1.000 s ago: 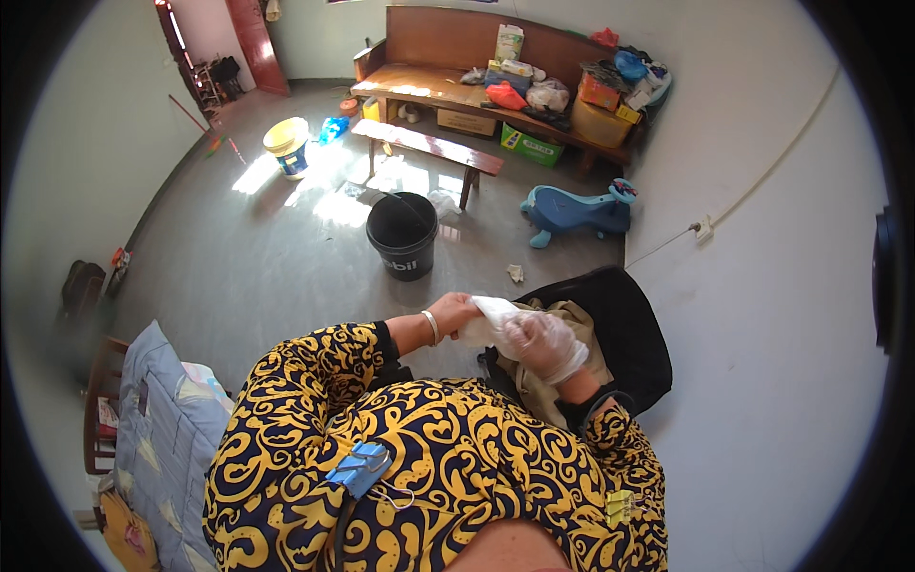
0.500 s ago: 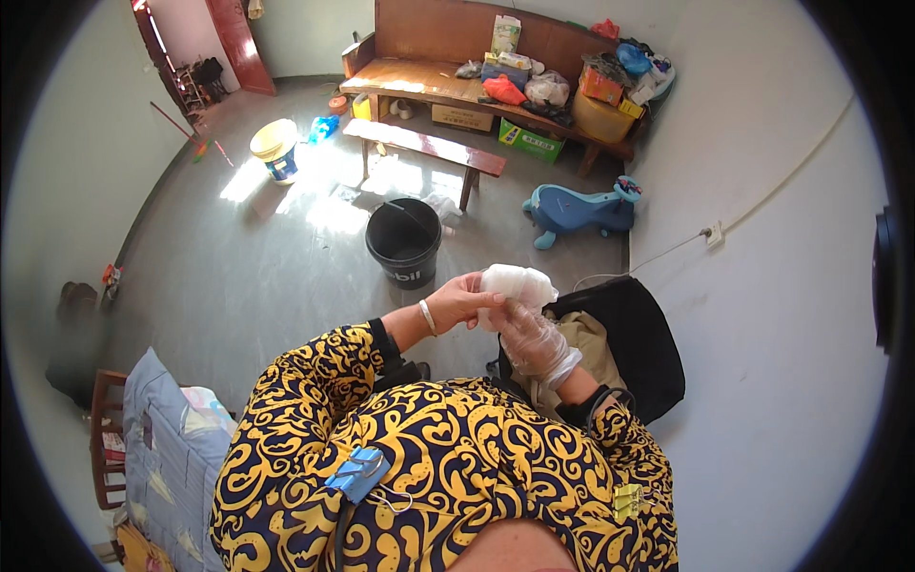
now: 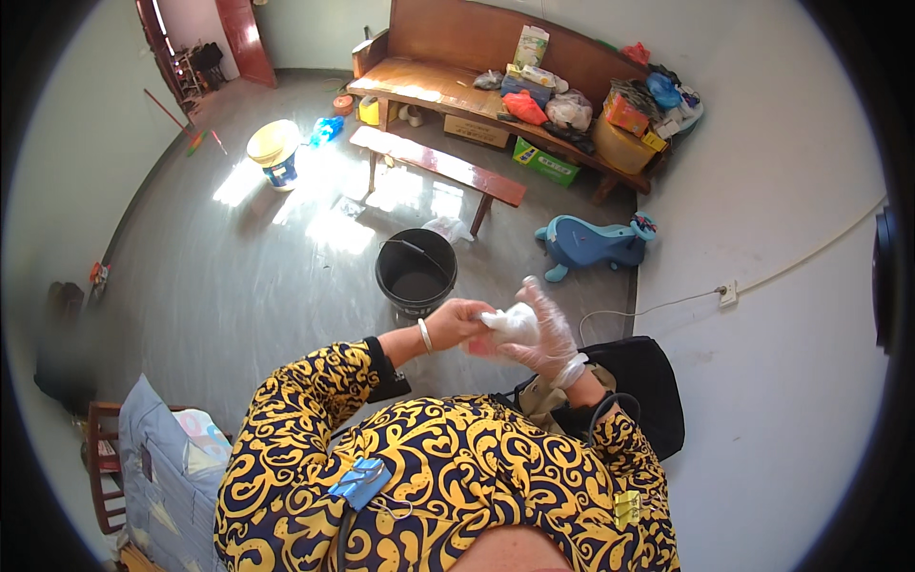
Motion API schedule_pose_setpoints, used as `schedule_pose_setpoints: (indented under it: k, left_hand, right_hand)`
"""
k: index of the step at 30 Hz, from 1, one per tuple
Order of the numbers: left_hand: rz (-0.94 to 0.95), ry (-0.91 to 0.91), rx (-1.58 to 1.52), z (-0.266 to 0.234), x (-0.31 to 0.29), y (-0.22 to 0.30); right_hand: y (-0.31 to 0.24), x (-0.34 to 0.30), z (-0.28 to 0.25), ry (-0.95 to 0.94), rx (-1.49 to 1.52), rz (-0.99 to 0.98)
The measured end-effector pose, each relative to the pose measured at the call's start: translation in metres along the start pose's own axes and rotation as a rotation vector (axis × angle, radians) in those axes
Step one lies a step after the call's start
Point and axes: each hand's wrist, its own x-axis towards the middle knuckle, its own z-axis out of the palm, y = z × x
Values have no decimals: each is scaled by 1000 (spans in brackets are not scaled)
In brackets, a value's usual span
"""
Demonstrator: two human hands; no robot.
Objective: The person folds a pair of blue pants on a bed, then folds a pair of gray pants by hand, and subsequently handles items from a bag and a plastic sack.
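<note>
Between my two hands is a soft white bundle (image 3: 516,325), smaller than a fist, with a pinkish patch along its lower edge. I cannot tell what it is made of. My left hand (image 3: 457,321), bare with a pale bracelet at the wrist, pinches the bundle's twisted left end. My right hand (image 3: 550,336) wears a clear plastic glove. Its fingers stretch upward and apart, while the palm and thumb rest against the bundle's right side. Just beyond my left hand stands a black bucket (image 3: 416,276) with a thin handle.
A blue ride-on toy (image 3: 591,244) stands by the right wall. Ahead are a low wooden bench (image 3: 438,164) and a long wooden settle (image 3: 457,52) piled with bags and boxes. A black bag-like container (image 3: 648,396) sits right of me; a yellow-white pail (image 3: 274,153) stands far left.
The white bundle looks smaller and more crumpled, with its left end drawn out. My right hand has opened its fingers upward; both hands sit slightly lower.
</note>
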Motion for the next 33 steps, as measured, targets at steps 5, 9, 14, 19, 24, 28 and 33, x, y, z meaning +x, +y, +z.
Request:
schedule_pose_setpoints:
  k: [5,9,14,19,24,28,33]
  left_hand:
    - [-132,-48,63,-4,26,3]
    - [-232,43,-20,-13,53,1]
    - [-155,109,-17,-32,118,-14]
    - [-263,-168,-147,-34,185,16]
    - [-355,-80,-196,-27,238,10]
    - [-495,-39,-399,-40,269,-7]
    - [-370,-13,-783,-57,314,-19]
  right_hand:
    - [47,-1,17,-420,975,734]
    - [79,7,15,-511,1039,770]
    - [117,49,-3,-335,865,619]
    - [173,83,-57,-148,1059,667]
    - [222,111,-78,-102,1048,637]
    - [235,135,-83,-230,1204,659]
    - [257,175,-97,-314,1393,689]
